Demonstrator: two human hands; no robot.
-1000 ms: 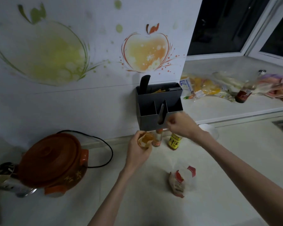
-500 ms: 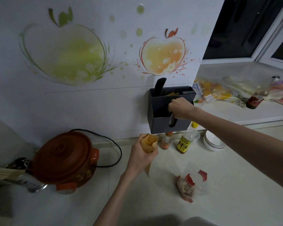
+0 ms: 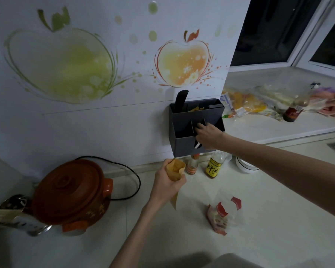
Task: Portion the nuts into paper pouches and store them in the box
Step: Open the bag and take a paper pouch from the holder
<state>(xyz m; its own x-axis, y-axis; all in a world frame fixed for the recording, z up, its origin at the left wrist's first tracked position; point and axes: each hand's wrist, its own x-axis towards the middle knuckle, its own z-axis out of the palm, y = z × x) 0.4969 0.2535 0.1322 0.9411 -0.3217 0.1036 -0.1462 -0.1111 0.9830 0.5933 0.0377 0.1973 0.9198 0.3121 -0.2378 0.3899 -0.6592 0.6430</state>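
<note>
A left hand [image 3: 167,185] grips a tan paper pouch [image 3: 174,172] above the pale counter [image 3: 278,219], its mouth open, while the right hand [image 3: 207,135] reaches, fingers extended, into the dark grey wall-mounted plastic box [image 3: 184,147]. The pouch looks light and crushable, best held mid-body. Bottles [image 3: 213,167] and a clear nut bag [image 3: 223,214] crowd below.

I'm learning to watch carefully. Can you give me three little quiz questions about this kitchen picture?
1. True or false: the left hand grips a paper pouch.
2. Where do the right hand's fingers reach? A) into the grey box on the wall B) into the clay pot C) onto the nut bag
3. Fill in: the nut bag lies on the ____.

Key: 1 true. 2 A. 3 counter.
</note>
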